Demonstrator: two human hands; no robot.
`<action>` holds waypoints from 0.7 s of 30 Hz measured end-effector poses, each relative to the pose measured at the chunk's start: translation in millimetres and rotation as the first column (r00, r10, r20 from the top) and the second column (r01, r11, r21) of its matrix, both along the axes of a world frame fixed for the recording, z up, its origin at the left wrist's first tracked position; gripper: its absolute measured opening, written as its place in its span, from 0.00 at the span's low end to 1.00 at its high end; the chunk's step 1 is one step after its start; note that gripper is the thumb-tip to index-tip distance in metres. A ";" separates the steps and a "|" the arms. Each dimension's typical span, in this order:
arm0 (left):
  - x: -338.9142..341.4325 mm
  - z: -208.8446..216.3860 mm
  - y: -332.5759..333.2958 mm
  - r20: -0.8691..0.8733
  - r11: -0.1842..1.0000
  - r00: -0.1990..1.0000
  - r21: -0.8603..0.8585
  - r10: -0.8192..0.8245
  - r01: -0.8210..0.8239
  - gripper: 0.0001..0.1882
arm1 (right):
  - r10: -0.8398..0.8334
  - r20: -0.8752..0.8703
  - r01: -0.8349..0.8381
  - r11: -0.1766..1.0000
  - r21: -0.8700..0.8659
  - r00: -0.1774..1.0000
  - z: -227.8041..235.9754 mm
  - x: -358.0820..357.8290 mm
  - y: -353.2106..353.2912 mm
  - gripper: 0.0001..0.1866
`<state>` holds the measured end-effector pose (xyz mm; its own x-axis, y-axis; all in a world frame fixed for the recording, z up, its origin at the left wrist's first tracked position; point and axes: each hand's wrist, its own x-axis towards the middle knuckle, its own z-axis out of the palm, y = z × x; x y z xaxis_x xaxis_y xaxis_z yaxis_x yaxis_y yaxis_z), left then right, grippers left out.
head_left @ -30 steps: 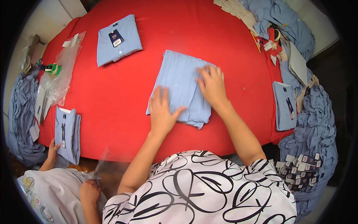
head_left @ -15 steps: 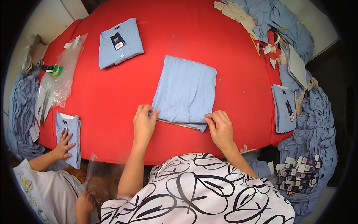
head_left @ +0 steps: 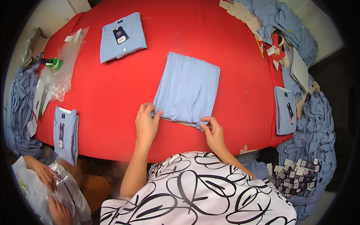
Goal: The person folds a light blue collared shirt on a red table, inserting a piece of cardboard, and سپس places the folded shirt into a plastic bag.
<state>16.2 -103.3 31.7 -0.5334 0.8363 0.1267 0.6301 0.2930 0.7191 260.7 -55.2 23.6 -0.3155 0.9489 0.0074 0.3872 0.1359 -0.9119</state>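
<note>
A folded light blue shirt (head_left: 187,88) lies plain side up in front of me, its front edge toward my body. At its near left corner, my left hand (head_left: 147,123) pinches the cloth between thumb and fingers. My right hand (head_left: 214,135) is closed on the near right corner, where the fabric bunches at the fingertips. A thin pale edge shows beneath the shirt's front, between both hands. Farther off to the left lies another folded blue shirt (head_left: 131,37) with a dark hang tag (head_left: 120,35).
Red cloth (head_left: 112,97) covers the table. More folded shirts lie at its left (head_left: 65,131) and right (head_left: 285,112) edges. Clear plastic bags (head_left: 69,67) and a green tape roll (head_left: 54,63) sit left. Blue garments (head_left: 315,131) heap at right. A co-worker's hands (head_left: 48,178) hold clear plastic.
My right hand has moved inward, drawing in the near right corner; my left hand stays put. The co-worker's hand has left the folded shirt at the left and is now at the plastic.
</note>
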 end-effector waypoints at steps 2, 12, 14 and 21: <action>-5.8 -4.8 1.5 0.049 1.000 0.999 0.014 0.022 -0.023 0.11 | 0.024 0.035 -0.024 1.000 0.004 0.999 -5.2 4.0 0.8 0.06; -10.6 11.7 2.4 0.234 0.994 0.972 -0.107 0.026 -0.001 0.14 | 0.227 0.303 -0.321 0.895 0.310 0.926 3.7 0.6 -1.6 0.25; -11.6 15.5 1.2 0.326 0.991 0.945 -0.132 0.019 0.025 0.17 | 0.202 0.370 -0.335 0.878 0.342 0.907 1.4 3.9 -3.6 0.24; 3.2 47.7 -5.6 0.676 0.994 0.733 0.112 -0.073 -0.004 0.25 | 0.036 0.379 -0.298 0.688 0.662 0.925 7.2 15.6 2.3 0.18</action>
